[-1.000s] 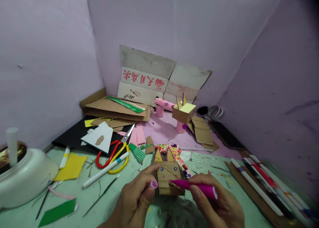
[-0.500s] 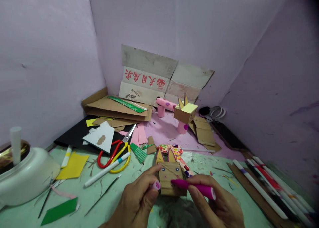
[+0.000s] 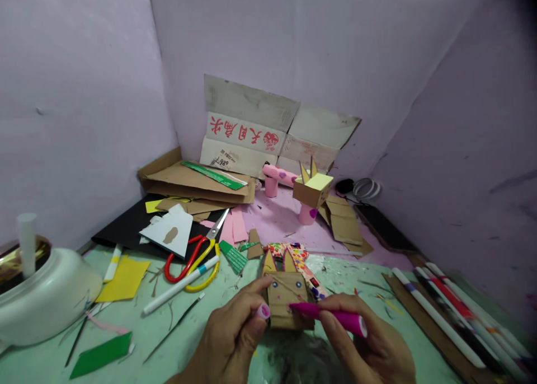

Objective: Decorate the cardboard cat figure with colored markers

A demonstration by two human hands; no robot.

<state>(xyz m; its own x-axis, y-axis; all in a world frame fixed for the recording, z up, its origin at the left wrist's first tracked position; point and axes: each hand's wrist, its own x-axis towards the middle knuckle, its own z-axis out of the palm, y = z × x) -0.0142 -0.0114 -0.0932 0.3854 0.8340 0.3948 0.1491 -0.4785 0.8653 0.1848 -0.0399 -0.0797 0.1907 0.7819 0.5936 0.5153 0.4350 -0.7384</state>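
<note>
"Gripping what, in the right hand (image 3: pixel 371 339)?"
"Pinches a magenta marker (image 3: pixel 346 320), tip at the lower front of an eared cardboard box (image 3: pixel 286 290). Holds a pink cap (image 3: pixel 263 311) in the closed left hand (image 3: pixel 229 333), forefinger against the box's upper corner."
"Visible whole?"
"No, covers part of the box's side with the left hand. Cannot tell whether it touches the green tabletop (image 3: pixel 188 331) low in the centre. Loses both wrists past the bottom edge, and part of a white vessel (image 3: pixel 73 289) at the left."
"And around?"
"Meets a lilac sheet (image 3: pixel 274 219) behind, then pale walls (image 3: pixel 335 48)."
"Room to move?"
"Leaves some, scrap-strewn, between left hand and scissors (image 3: pixel 213 234); narrows rightward at loose markers (image 3: pixel 444 325)."
</note>
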